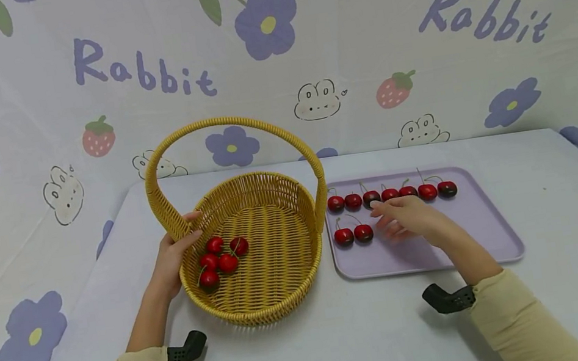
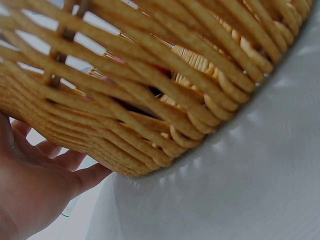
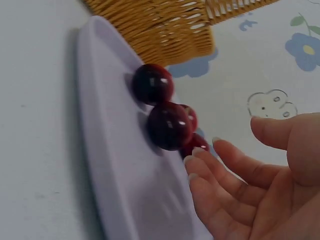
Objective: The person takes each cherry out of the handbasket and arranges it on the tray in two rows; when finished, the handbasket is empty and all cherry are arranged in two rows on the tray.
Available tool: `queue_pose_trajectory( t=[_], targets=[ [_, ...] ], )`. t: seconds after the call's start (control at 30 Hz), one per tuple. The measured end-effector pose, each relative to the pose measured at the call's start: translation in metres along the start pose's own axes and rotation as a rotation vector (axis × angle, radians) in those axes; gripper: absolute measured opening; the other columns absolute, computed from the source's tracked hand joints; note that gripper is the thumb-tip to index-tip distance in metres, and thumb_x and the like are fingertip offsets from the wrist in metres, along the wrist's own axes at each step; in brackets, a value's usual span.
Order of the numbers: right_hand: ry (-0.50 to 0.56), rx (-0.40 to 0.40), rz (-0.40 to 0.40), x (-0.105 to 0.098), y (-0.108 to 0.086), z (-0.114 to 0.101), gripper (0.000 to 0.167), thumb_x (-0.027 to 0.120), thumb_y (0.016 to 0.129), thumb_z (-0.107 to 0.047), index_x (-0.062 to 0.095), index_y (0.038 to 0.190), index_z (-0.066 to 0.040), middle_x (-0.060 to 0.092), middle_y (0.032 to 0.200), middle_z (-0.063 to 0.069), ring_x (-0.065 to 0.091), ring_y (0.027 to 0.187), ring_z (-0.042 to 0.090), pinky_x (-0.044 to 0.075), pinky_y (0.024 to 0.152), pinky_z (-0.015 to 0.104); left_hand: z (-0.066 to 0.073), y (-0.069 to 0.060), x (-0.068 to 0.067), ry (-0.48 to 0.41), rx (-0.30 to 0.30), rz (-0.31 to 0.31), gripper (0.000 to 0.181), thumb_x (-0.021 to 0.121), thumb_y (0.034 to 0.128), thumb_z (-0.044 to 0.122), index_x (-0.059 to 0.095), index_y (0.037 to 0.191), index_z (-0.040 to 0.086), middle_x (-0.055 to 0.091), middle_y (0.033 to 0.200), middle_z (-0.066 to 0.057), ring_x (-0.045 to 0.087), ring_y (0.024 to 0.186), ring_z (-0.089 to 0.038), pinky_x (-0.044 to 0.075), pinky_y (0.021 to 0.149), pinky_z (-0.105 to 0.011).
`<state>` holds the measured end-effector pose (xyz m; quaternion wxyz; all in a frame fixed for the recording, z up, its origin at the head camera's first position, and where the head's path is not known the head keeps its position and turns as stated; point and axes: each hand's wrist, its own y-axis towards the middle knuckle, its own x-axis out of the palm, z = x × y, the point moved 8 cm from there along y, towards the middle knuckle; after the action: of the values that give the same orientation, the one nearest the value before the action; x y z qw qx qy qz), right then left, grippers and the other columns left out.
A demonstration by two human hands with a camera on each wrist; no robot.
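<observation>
A yellow wicker basket (image 1: 263,313) with a tall arched handle stands on the table, several red cherries (image 1: 228,263) lying in its left part. My left hand (image 1: 170,262) grips the basket's left side near the foot of the handle, thumb over the rim; in the left wrist view its fingers (image 2: 92,177) rest against the outside weave. To the right, a lilac tray (image 1: 476,247) bears a back row of dark red cherries (image 1: 427,192) and two front cherries (image 1: 363,233). My right hand (image 1: 411,219) hovers above the tray beside these two, thumb and fingers apart, holding nothing.
The white table (image 1: 313,356) carries basket and tray close together. Behind them hangs a cloth (image 1: 345,30) printed with flowers, rabbits and strawberries. A black wrist device (image 1: 186,349) sits at the left sleeve, another black device (image 1: 450,298) at the right.
</observation>
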<state>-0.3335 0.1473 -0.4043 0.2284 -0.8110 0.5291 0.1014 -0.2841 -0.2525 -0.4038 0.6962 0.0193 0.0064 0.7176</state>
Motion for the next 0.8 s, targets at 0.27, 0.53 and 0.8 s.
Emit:
queue_pose_trajectory(
  t=[0.27, 0.53, 0.8],
  targets=[
    [0.191, -0.106, -0.149, -0.006, -0.010, -0.018, 0.055, 0.044, 0.102, -0.037, 0.047, 0.128, 0.012, 0.057, 0.118, 0.024, 0.058, 0.105, 0.039, 0.051, 0.084, 0.037, 0.001, -0.001, 0.000, 0.000, 0.007, -0.002, 0.045, 0.046, 0.0981, 0.010, 0.036, 0.140, -0.002, 0.032, 0.144, -0.017, 0.032, 0.131, -0.030, 0.021, 0.109, -0.046],
    [0.216, -0.260, -0.343, 0.006, -0.029, -0.044, 0.050, 0.038, 0.104, -0.036, 0.051, 0.128, 0.005, 0.053, 0.124, 0.027, 0.051, 0.113, 0.043, 0.047, 0.091, 0.039, 0.000, -0.001, 0.000, -0.003, 0.007, 0.000, 0.045, 0.047, 0.0980, 0.010, 0.037, 0.140, -0.002, 0.032, 0.144, -0.017, 0.032, 0.131, -0.030, 0.021, 0.109, -0.046],
    [0.171, -0.331, -0.444, 0.034, -0.045, -0.066, 0.046, 0.036, 0.105, -0.032, 0.053, 0.129, 0.003, 0.055, 0.122, 0.026, 0.052, 0.112, 0.042, 0.045, 0.093, 0.038, 0.000, 0.000, 0.000, -0.005, 0.010, -0.002, 0.045, 0.048, 0.0980, 0.010, 0.037, 0.140, -0.002, 0.032, 0.145, -0.016, 0.031, 0.131, -0.030, 0.020, 0.109, -0.047]
  ],
)
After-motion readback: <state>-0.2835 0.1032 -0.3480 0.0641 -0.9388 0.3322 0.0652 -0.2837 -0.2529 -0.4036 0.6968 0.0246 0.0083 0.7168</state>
